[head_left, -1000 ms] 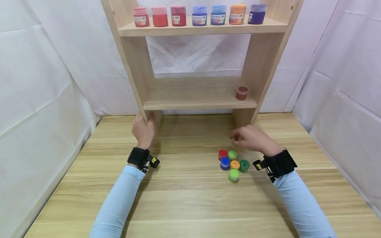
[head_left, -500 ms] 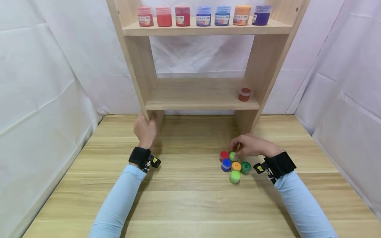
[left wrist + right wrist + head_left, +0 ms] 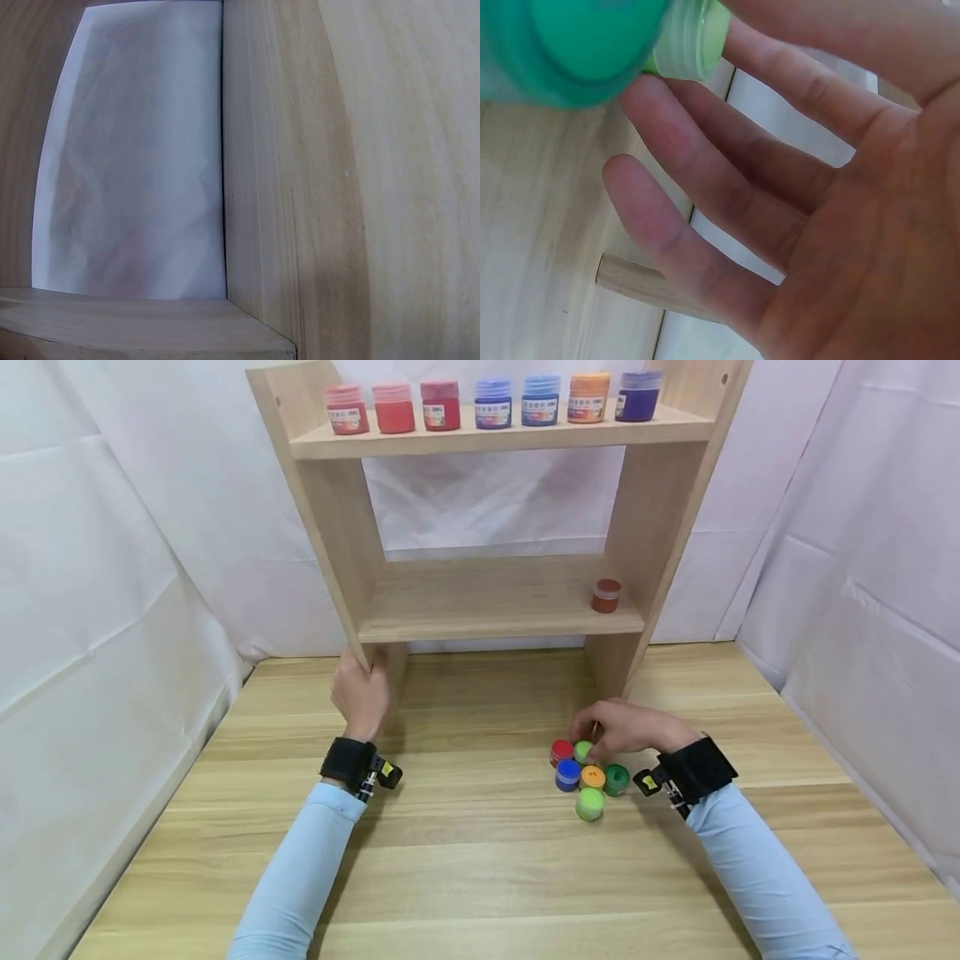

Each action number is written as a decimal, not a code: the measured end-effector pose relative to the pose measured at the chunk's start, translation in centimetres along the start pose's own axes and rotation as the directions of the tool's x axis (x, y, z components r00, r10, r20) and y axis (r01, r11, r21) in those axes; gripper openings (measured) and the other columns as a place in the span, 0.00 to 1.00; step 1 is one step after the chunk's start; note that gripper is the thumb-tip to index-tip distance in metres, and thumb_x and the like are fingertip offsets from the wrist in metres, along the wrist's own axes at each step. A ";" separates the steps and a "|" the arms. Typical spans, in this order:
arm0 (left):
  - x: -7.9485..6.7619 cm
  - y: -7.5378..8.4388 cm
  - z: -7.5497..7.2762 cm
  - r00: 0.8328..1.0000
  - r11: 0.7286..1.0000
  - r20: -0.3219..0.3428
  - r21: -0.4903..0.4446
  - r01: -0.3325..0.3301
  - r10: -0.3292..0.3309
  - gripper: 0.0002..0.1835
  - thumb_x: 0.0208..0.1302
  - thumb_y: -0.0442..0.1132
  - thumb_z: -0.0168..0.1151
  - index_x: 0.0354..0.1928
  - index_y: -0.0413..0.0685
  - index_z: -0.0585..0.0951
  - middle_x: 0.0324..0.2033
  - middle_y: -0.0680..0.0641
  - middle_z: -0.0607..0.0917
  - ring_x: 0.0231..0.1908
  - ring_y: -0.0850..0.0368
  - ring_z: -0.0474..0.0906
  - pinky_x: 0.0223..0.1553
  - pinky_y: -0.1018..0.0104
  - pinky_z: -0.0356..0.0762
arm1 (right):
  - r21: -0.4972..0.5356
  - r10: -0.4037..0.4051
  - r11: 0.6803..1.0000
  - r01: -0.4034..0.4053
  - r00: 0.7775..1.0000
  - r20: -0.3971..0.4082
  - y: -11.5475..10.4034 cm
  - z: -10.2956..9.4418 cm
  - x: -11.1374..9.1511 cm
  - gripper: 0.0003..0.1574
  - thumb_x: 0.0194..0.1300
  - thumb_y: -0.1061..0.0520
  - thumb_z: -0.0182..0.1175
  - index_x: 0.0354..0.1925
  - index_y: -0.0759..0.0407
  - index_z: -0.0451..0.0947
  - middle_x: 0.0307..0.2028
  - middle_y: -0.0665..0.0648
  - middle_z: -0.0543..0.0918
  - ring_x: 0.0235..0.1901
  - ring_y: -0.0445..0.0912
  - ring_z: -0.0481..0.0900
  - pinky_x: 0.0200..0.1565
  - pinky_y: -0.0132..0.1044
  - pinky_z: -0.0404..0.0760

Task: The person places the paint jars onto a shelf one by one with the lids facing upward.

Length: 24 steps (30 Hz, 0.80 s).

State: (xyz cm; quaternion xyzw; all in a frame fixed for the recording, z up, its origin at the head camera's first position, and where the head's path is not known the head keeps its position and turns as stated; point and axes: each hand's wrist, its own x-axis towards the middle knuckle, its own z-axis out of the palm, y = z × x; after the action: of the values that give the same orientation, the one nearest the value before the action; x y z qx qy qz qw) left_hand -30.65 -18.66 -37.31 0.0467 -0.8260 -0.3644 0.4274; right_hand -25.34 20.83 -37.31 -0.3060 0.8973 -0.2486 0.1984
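My left hand (image 3: 362,695) grips the lower left side panel of the wooden shelf (image 3: 498,625); the panel hides some of its fingers. In the left wrist view only the shelf boards (image 3: 277,225), white cloth and tabletop show. At the back of a small cluster of paint jars, my right hand (image 3: 626,727) pinches a light green paint jar (image 3: 583,752) between thumb and fingers. The right wrist view has this light green jar (image 3: 694,45) at the fingertips, with a dark green jar (image 3: 577,45) close to the camera. The other fingers spread beneath.
Red (image 3: 561,752), blue (image 3: 567,774), orange (image 3: 592,777), dark green (image 3: 617,779) and a second light green jar (image 3: 590,804) stand together on the table (image 3: 465,877). One brown jar (image 3: 606,597) sits on the middle shelf. Several jars, including an orange one (image 3: 588,397), line the upper shelf.
My right hand has come down from beside the shelf's right panel to the rear light green jar and taken hold of it. The left hand keeps its grip on the shelf.
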 end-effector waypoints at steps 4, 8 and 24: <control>0.0 0.0 0.0 1.000 1.000 -0.004 -0.005 -0.017 0.017 0.12 0.63 0.46 0.57 0.27 0.48 0.72 0.20 0.49 0.72 0.21 0.52 0.68 0.21 0.56 0.58 | 0.000 0.015 1.000 -0.015 1.000 0.006 0.0 0.0 0.1 0.17 0.52 0.58 0.70 0.42 0.52 0.79 0.37 0.49 0.80 0.37 0.47 0.76 0.38 0.37 0.76; 0.1 0.0 0.0 1.000 1.000 -0.003 -0.010 -0.020 0.020 0.10 0.64 0.46 0.57 0.29 0.49 0.73 0.21 0.50 0.72 0.22 0.52 0.68 0.21 0.57 0.58 | -0.004 0.018 1.000 -0.018 1.000 0.010 -0.1 0.0 0.1 0.17 0.52 0.58 0.70 0.42 0.52 0.79 0.37 0.49 0.80 0.37 0.47 0.76 0.38 0.37 0.76; 0.0 -0.1 0.0 1.000 1.000 -0.010 -0.006 -0.018 0.018 0.13 0.63 0.46 0.58 0.25 0.49 0.70 0.18 0.49 0.69 0.20 0.52 0.65 0.20 0.57 0.56 | 0.005 0.026 1.000 -0.026 1.000 -0.003 0.2 0.0 0.1 0.15 0.54 0.58 0.68 0.42 0.51 0.79 0.37 0.50 0.80 0.37 0.48 0.75 0.38 0.39 0.75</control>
State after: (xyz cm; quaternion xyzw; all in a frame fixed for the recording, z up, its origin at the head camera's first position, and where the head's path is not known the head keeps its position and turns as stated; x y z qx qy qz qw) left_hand -30.66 -18.74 -37.31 0.0399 -0.8231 -0.3631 0.4348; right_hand -25.55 20.87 -37.39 -0.2934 0.9009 -0.2488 0.2012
